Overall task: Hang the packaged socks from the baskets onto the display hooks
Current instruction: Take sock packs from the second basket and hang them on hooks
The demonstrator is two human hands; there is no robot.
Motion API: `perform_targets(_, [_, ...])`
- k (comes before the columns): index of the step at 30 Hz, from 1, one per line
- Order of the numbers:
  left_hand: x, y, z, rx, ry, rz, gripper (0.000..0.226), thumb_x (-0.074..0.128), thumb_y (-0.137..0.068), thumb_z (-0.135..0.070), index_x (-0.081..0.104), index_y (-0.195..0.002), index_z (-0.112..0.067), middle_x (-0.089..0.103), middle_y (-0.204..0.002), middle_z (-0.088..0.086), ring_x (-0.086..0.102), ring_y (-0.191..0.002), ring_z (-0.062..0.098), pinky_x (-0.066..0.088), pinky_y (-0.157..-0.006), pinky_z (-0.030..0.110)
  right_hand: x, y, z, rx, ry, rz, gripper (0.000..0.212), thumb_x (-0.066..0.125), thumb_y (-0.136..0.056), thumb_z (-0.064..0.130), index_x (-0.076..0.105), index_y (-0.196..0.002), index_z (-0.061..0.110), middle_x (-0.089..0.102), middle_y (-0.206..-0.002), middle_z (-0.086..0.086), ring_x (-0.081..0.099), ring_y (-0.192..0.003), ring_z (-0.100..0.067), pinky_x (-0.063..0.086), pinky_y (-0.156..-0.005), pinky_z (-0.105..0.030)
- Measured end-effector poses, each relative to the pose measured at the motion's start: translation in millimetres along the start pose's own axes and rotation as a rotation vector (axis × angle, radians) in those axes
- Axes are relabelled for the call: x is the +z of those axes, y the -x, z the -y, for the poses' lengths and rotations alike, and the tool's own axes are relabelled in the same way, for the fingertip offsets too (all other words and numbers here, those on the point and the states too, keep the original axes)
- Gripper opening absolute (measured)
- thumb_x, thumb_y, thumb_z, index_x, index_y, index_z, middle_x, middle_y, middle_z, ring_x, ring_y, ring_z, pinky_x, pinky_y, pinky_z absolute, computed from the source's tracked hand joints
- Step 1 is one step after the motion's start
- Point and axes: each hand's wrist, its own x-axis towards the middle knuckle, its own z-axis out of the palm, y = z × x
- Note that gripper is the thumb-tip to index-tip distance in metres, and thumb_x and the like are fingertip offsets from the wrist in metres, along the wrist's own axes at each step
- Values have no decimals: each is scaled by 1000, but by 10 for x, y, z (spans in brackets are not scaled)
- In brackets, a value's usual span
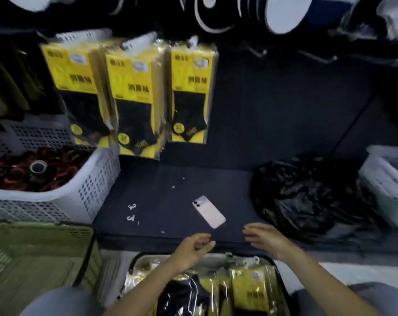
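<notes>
At the wall, three bunches of hung sock packs [134,87] are done; empty hooks [260,52] and a part-full basket [134,262] await; my left hand [193,247] and right hand [266,240] hover spread, empty

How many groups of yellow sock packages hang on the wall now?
3. The left group hangs above the white basket, the middle group beside it, the right group nearest the bare hooks. More packages may be hidden behind each front one.

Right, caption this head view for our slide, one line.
Left hand and right hand, both empty, hover over the sock basket; three yellow sock-pack bunches hang behind.
</notes>
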Motion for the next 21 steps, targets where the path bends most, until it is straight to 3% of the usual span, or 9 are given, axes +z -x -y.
perform_targets(3, [258, 91, 228, -39, -29, 70, 37, 62, -91, -23, 56, -124, -8, 63, -122, 6, 60, -108, 9, 44, -88, 8, -208, 63, -257, -66, 241, -149, 26, 63, -91, 16, 65, -111, 1, 67, -109, -15, 62, -94, -21, 49, -76, -25])
perform_targets(6, [394, 192, 257, -1, -138, 176, 37, 60, -90, -37, 60, -122, -19, 61, -122, -9, 57, -105, -3, 40, -83, 1, -313, 113, -441, -45, 503, -149, 37, 67, -88, 27, 67, -108, -3, 67, -109, -22, 64, -96, -26, 48, -81, -33])
perform_targets(9, [426, 249, 277, 7, -221, 218, 40, 56, -90, -46, 59, -125, -27, 57, -127, -16, 53, -116, 2, 42, -99, 18, -277, 162, -634, 6, 568, -51, 47, 73, -81, 35, 66, -100, -7, 65, -108, -29, 59, -78, -19, 43, -66, -28])
perform_targets(11, [424, 267, 293, -7, -242, 205, 42, 56, -91, -43, 56, -129, -24, 56, -132, -10, 52, -118, 4, 41, -103, 26, -222, 153, -683, -20, 550, -30, 44, 78, -76, 34, 64, -99, -1, 67, -104, -20, 59, -87, -16, 46, -74, -28])
perform_targets(13, [424, 289, 297, -8, -268, 196, 43, 56, -92, -40, 55, -130, -21, 56, -133, -6, 50, -116, 1, 39, -98, 20, -178, 137, -699, -53, 556, -7, 43, 82, -71, 31, 62, -103, 9, 63, -104, -7, 59, -93, -15, 46, -79, -26])
perform_targets(17, [430, 323, 324, -23, -272, 186, 43, 57, -91, -41, 55, -129, -22, 56, -134, -5, 50, -118, 4, 39, -101, 23, -83, 133, -836, -74, 798, 168, 64, 81, -74, 28, 52, -129, 14, 50, -128, 2, 50, -119, -15, 41, -98, -25])
perform_targets(21, [434, 341, 349, -39, -268, 189, 45, 57, -90, -44, 54, -130, -24, 53, -136, -7, 49, -121, 7, 37, -99, 24, -60, 95, -868, -123, 668, 86, 42, 75, -79, 15, 62, -119, 12, 59, -128, -2, 54, -120, -17, 42, -91, -21])
